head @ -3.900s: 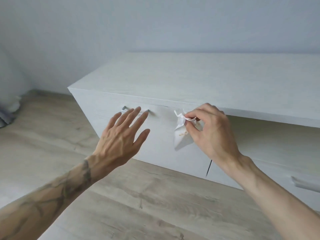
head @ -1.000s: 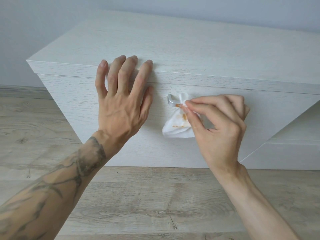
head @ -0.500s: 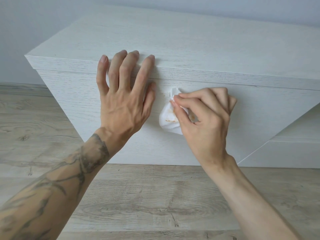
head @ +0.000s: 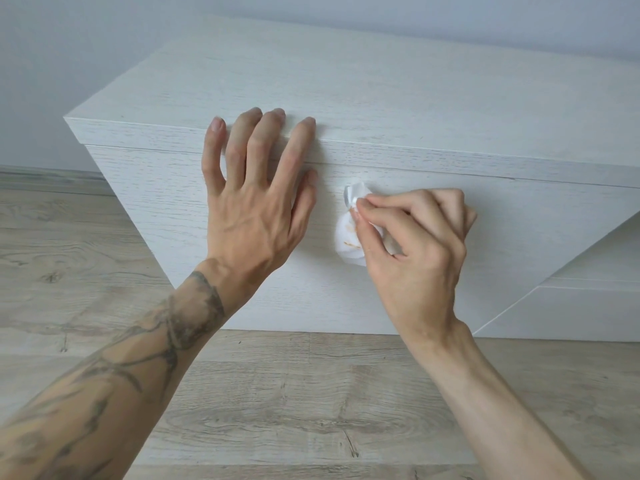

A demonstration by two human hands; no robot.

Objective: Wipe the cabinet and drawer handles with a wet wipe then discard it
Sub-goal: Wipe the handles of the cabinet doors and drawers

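Note:
A low white wood-grain cabinet fills the upper view, its drawer front facing me. My right hand pinches a crumpled white wet wipe with orange-brown stains against the metal drawer handle; only the handle's left end shows, the rest is under the wipe and fingers. My left hand lies flat on the drawer front left of the handle, straight fingers reaching up over the cabinet's top edge.
Grey-brown wood-plank floor runs below and to the left of the cabinet. A grey wall stands behind. At the right a second lower front panel of the cabinet shows.
Since 3.9 s ago I have come close and my left hand has settled flat on the drawer front. Over the last second my right hand slid the wipe along the handle, left then slightly right.

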